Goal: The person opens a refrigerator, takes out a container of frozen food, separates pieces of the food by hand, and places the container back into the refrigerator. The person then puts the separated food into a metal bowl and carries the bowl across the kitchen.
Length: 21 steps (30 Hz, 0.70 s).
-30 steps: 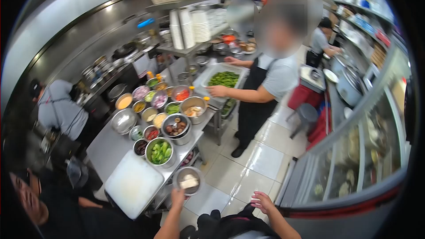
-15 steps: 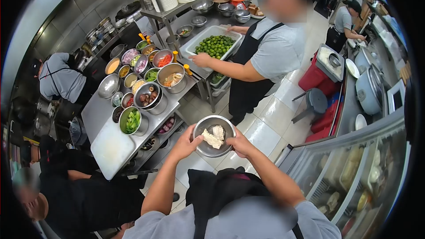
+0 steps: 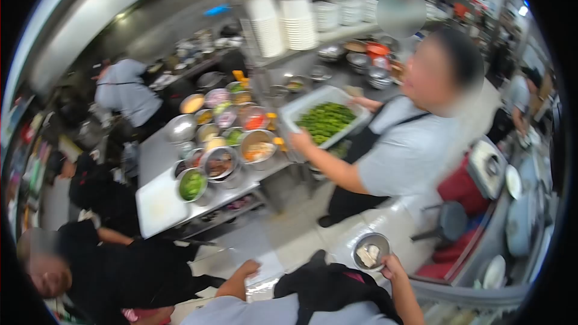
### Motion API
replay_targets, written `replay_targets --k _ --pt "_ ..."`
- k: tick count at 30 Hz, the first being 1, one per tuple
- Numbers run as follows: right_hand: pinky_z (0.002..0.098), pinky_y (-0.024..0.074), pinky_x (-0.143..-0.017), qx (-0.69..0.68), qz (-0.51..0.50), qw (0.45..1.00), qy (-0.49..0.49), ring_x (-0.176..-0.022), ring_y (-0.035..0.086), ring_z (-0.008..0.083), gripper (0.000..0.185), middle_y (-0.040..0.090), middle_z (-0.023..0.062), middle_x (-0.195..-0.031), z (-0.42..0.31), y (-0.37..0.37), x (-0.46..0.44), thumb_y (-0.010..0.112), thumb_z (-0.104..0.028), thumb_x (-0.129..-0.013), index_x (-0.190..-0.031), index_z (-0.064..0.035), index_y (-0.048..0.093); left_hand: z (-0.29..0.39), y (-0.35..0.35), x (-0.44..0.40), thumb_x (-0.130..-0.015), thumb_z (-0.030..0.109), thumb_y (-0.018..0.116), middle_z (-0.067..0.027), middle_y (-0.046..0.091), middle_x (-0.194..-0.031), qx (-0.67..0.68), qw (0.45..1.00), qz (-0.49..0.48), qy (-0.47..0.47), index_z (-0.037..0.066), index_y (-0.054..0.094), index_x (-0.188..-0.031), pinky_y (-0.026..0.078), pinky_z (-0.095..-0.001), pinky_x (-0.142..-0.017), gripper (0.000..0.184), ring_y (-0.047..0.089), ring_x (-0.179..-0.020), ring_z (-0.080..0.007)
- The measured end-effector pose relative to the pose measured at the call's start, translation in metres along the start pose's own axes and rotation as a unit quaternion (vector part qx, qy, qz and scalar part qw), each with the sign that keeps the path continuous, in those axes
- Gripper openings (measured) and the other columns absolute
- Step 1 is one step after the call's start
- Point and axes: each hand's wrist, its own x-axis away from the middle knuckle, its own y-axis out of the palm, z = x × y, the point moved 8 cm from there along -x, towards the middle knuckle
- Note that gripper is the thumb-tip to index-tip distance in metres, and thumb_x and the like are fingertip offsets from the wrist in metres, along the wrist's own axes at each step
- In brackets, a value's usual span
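Note:
A small metal bowl (image 3: 362, 243) with pale pieces of food (image 3: 368, 256) in it is held out to my right. My right hand (image 3: 394, 266) grips its rim from the right side. My left hand (image 3: 248, 268) is away from the bowl, low over the floor, and nothing shows in it. Motion blur smears its fingers.
A co-worker (image 3: 391, 168) stands ahead, holding a white tub (image 3: 289, 121) of green produce. To the left, a steel table bears several ingredient containers and a white cutting board (image 3: 161, 204). Another person (image 3: 132, 259) is close at lower left. A dark stool (image 3: 451, 221) stands at right.
My left hand has let go of the bowl and dropped back. My right hand has carried the bowl to the right. The view has turned and blurred.

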Motion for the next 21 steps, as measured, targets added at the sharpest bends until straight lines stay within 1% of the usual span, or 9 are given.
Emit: replay_targets --k 1,2,3,6,9,11,17,19,21 --pt "0.0514 0.0594 -0.081 -0.002 0.029 0.998 0.053 -0.093 0.069 0.0352 0.049 0.066 0.0184 -0.101 0.01 -0.049 -0.008 0.05 0.005 -0.07 -0.118 0.0075 0.054 -0.01 0.023 0.028 -0.093 0.036 0.066 -0.0146 0.071 -0.085 0.316 0.911 -0.112 -0.239 0.005 0.068 -0.101 0.054 -0.0443 -0.066 0.032 0.066 -0.067 -0.029" --pt "0.0525 0.0594 -0.072 -0.007 0.05 0.998 0.026 -0.08 0.068 0.0349 0.033 0.065 0.018 -0.086 0.003 -0.087 -0.018 0.05 0.005 -0.069 -0.101 0.007 0.057 -0.021 0.058 0.076 -0.092 0.041 0.07 -0.0119 0.07 -0.078 0.521 0.685 -0.062 -0.505 0.004 0.066 -0.102 0.053 -0.0415 -0.053 0.038 0.064 -0.057 -0.0248" --pt "0.0509 0.0591 -0.073 0.034 0.044 0.998 0.02 -0.078 0.067 0.0331 0.024 0.064 0.0169 -0.081 -0.007 -0.124 -0.026 0.051 0.003 -0.069 -0.092 0.0055 0.059 -0.016 0.06 0.089 -0.095 0.041 0.066 -0.0141 0.071 -0.081 0.658 0.616 -0.05 -0.43 0.003 0.063 -0.107 0.054 -0.0434 -0.054 0.04 0.067 -0.06 -0.0254" --pt "0.0502 0.0585 -0.08 -0.046 0.076 0.995 0.041 -0.083 0.068 0.0331 0.022 0.066 0.0172 -0.086 -0.048 -0.197 -0.033 0.052 0.0 -0.07 -0.09 0.0049 0.061 0.041 -0.034 0.129 -0.096 0.031 0.06 -0.0109 0.068 -0.086 0.595 0.543 0.057 -0.59 0.007 0.063 -0.111 0.055 -0.0432 -0.062 0.028 0.068 -0.076 -0.0252" --pt "0.0516 0.0589 -0.083 -0.076 0.109 0.991 0.01 -0.088 0.069 0.0349 0.024 0.067 0.0183 -0.094 -0.113 -0.263 -0.058 0.051 -0.001 -0.07 -0.091 0.0057 0.062 0.024 -0.076 0.15 -0.094 0.03 0.061 -0.012 0.065 -0.094 0.647 0.56 0.139 -0.498 0.007 0.061 -0.116 0.055 -0.0428 -0.07 0.032 0.066 -0.086 -0.0268" --pt "0.0531 0.0596 -0.082 -0.095 0.103 0.99 -0.009 -0.088 0.069 0.036 0.025 0.068 0.0195 -0.099 -0.159 -0.292 -0.07 0.051 -0.002 -0.07 -0.092 0.0054 0.062 0.017 -0.133 0.156 -0.092 0.034 0.062 -0.0121 0.066 -0.097 0.556 0.566 0.135 -0.594 0.008 0.062 -0.116 0.055 -0.0424 -0.069 0.035 0.066 -0.086 -0.0264" --pt "0.0604 0.0568 -0.087 -0.175 0.092 0.977 -0.083 -0.101 0.065 0.0432 0.034 0.062 0.0231 -0.109 -0.276 -0.368 -0.112 0.05 -0.005 -0.068 -0.099 0.0049 0.057 0.022 -0.377 0.143 -0.089 0.023 0.055 -0.0059 0.063 -0.065 0.428 0.725 0.232 -0.488 0.011 0.066 -0.085 0.048 -0.0305 -0.048 0.017 0.062 -0.056 -0.0184" --pt "0.0604 0.0551 -0.092 -0.184 0.063 0.975 -0.104 -0.108 0.063 0.0431 0.043 0.061 0.0243 -0.118 -0.32 -0.37 -0.108 0.051 -0.008 -0.066 -0.106 0.0066 0.057 -0.015 -0.468 0.102 -0.095 0.028 0.055 -0.0129 0.061 -0.062 0.116 0.859 0.315 -0.386 0.005 0.065 -0.086 0.047 -0.0418 -0.054 0.027 0.061 -0.057 -0.0268" --pt "0.059 0.0553 -0.093 -0.198 0.057 0.972 -0.117 -0.11 0.064 0.0417 0.051 0.062 0.0238 -0.122 -0.353 -0.389 -0.117 0.05 -0.009 -0.066 -0.113 0.0079 0.056 0.105 -0.631 -0.018 -0.096 0.027 0.057 -0.0205 0.066 -0.081 -0.059 0.855 0.393 -0.332 0.007 0.066 -0.099 0.05 -0.047 -0.067 0.023 0.065 -0.075 -0.0393"
